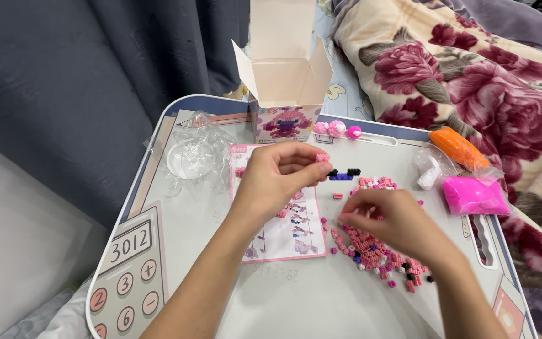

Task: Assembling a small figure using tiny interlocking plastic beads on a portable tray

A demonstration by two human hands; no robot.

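Note:
My left hand [279,172] hovers over a pink-bordered instruction sheet [283,235] and pinches a small pink brick piece [322,157] between its fingertips. My right hand [391,223] reaches down into a loose pile of small pink, white and black bricks [377,254], fingertips touching the pieces; whether it grips one is hidden. A short row of black and purple bricks [344,175] lies just right of the left hand. Both hands work on a light grey lap tray [296,301].
An open small box with a pink figure printed on it [285,94] stands at the tray's back. Three small pink built pieces [337,129] sit beside it. Crumpled clear plastic bags [196,154] lie left; orange [456,147], white [431,176] and pink [475,196] packets lie right. A floral blanket [472,75] lies behind.

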